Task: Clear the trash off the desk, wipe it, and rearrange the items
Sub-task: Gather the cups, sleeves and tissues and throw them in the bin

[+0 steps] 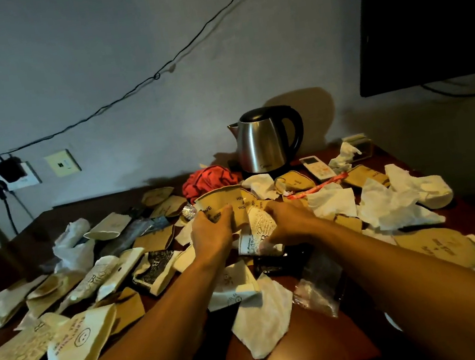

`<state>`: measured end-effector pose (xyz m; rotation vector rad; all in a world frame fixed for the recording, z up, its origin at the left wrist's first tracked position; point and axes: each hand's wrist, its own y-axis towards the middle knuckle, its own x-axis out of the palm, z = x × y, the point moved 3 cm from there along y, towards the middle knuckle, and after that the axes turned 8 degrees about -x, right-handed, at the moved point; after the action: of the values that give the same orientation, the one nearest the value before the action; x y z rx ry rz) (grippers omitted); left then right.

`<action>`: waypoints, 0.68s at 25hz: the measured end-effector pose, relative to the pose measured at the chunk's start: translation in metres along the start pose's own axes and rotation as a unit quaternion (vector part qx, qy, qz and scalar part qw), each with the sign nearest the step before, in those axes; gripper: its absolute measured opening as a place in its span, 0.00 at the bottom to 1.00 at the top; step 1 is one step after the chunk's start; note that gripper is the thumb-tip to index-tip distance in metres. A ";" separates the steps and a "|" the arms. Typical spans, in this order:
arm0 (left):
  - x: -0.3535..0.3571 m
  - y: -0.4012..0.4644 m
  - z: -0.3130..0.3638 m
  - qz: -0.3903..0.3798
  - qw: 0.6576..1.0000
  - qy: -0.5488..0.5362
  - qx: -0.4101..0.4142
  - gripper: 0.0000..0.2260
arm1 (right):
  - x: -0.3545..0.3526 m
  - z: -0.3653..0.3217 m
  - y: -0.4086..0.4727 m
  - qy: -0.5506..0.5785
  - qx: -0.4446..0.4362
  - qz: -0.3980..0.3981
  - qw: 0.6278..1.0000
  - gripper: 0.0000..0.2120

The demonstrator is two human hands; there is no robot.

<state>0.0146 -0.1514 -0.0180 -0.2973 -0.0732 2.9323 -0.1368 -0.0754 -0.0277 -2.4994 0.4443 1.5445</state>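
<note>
The dark wooden desk (300,343) is littered with flattened paper cups, cup sleeves and crumpled white tissues. Both my arms reach over the middle of the mess. My left hand (212,233) grips a flattened brown paper cup (221,202) with black lettering, lifted above the pile. My right hand (290,222) holds a white printed paper cup (260,225) pressed against the brown one. A smiley-face cup (81,341) lies at the front left. A white tissue (262,314) lies between my forearms.
A steel kettle (261,142) stands at the back with a red cloth (210,179) to its left and a white remote (317,167) to its right. Crumpled tissues (387,203) fill the right side. A clear plastic bag (320,287) lies near my right forearm. Wall sockets (14,177) sit left.
</note>
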 end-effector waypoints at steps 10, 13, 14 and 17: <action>0.001 -0.004 0.057 -0.025 0.995 -0.081 0.056 0.07 | -0.055 -0.005 -0.031 0.360 0.100 -0.038 0.927 0.04; 0.004 -0.028 0.070 -0.037 0.991 -0.111 0.058 0.09 | -0.076 0.002 -0.051 0.395 0.070 -0.001 0.916 0.03; 0.007 -0.036 0.071 -0.048 0.991 -0.108 0.059 0.09 | -0.083 0.006 -0.059 0.402 0.063 0.009 0.913 0.05; 0.018 -0.060 0.074 -0.104 0.989 -0.090 0.061 0.09 | -0.103 0.027 -0.082 0.398 0.056 0.030 0.915 0.10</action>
<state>-0.0069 -0.0914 0.0553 -0.0057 0.0460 2.7333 -0.1752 0.0270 0.0512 -2.9360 0.6829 0.4116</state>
